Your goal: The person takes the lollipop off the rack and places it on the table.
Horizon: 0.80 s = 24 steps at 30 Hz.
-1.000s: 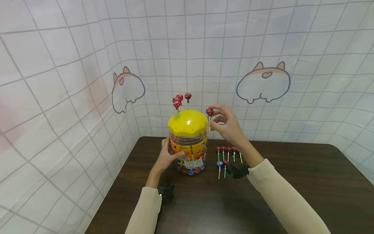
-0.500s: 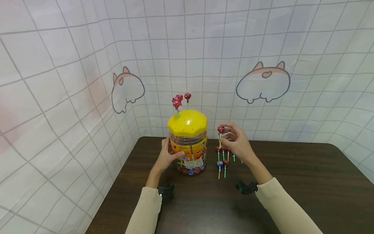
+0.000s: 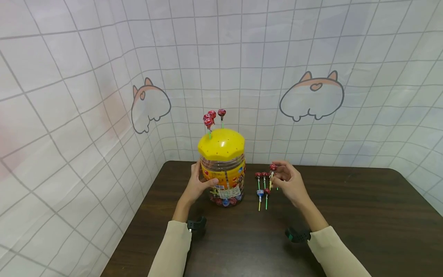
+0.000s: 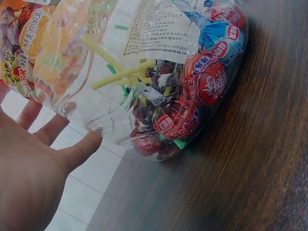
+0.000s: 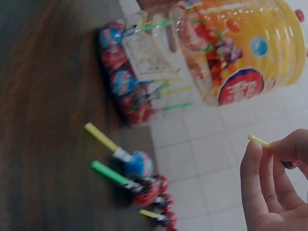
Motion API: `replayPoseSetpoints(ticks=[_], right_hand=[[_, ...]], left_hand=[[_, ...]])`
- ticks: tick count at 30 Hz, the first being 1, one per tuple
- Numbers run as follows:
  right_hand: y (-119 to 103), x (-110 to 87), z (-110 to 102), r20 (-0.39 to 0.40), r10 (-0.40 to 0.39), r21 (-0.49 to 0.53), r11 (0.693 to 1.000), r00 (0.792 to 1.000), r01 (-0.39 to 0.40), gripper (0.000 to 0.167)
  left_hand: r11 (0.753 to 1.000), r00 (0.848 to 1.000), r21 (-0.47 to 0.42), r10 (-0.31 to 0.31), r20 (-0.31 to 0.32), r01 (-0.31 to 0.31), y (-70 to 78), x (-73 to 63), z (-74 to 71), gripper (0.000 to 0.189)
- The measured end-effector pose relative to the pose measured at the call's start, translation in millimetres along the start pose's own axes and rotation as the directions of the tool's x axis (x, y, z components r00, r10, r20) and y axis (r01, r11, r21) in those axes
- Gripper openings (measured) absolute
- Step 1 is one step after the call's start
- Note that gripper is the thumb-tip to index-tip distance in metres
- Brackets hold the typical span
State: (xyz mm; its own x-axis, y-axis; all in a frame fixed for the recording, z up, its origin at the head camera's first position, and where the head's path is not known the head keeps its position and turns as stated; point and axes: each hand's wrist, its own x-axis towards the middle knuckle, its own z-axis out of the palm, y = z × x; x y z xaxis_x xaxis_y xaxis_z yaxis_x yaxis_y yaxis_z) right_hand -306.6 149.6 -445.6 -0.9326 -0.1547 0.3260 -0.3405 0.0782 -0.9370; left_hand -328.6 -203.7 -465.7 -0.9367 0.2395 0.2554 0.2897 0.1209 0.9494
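Observation:
A clear plastic candy jar (image 3: 226,179) with a yellow lid (image 3: 223,144) stands upright on the table. My left hand (image 3: 197,187) grips its left side, thumb across the front. Wrapped lollipops (image 4: 204,79) lie inside at the jar's bottom. Several red lollipops (image 3: 208,121) stick up from the lid. Over at the right, my right hand (image 3: 291,185) pinches a red-wrapped lollipop (image 3: 273,167) by its yellow stick (image 5: 259,141), just above the lollipops lying on the table. Among those are a blue lollipop (image 3: 260,193) and a red one (image 3: 267,191) in the nearer row.
The dark wooden table (image 3: 356,215) reaches to a white grid-patterned curtain (image 3: 242,77) at the back and left. Black wrist cameras (image 3: 196,224) are strapped on both wrists. The farther row of lollipops (image 3: 258,175) is partly covered by my right hand.
My right hand has come down and to the right with the lollipop, from beside the lid to the far row on the table. The left hand stays on the jar.

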Motion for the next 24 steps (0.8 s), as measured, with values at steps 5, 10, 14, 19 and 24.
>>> replayPoseSetpoints(ticks=[5,10,14,19,24], right_hand=[[10,-5.2,-3,-0.008,0.039,-0.001,0.999,0.999,-0.039,0.053],[19,-10.5,-6,0.0,0.075,0.004,0.997,0.997,-0.075,0.055],[27,-12.0,-10,0.002,0.087,-0.016,0.996,0.996,-0.087,0.055],[37,-12.0,-14,0.015,0.116,-0.037,0.993,0.993,-0.115,0.055],[44,-13.7,-14,0.04,0.161,-0.055,0.986,0.986,-0.159,0.056]], left_hand=[[1.0,1.0,-0.016,0.001,0.006,0.0,23.2,-9.5,2.5,0.098],[1.0,1.0,-0.017,0.007,0.004,-0.007,20.6,-9.0,2.3,0.099],[1.0,1.0,-0.012,0.01,-0.001,-0.01,0.3,-1.6,0.2,0.1],[1.0,1.0,-0.014,0.023,-0.012,-0.023,-7.9,-0.3,0.2,0.098],[0.999,0.999,-0.011,0.037,-0.022,-0.037,-6.6,-1.3,1.2,0.095]])
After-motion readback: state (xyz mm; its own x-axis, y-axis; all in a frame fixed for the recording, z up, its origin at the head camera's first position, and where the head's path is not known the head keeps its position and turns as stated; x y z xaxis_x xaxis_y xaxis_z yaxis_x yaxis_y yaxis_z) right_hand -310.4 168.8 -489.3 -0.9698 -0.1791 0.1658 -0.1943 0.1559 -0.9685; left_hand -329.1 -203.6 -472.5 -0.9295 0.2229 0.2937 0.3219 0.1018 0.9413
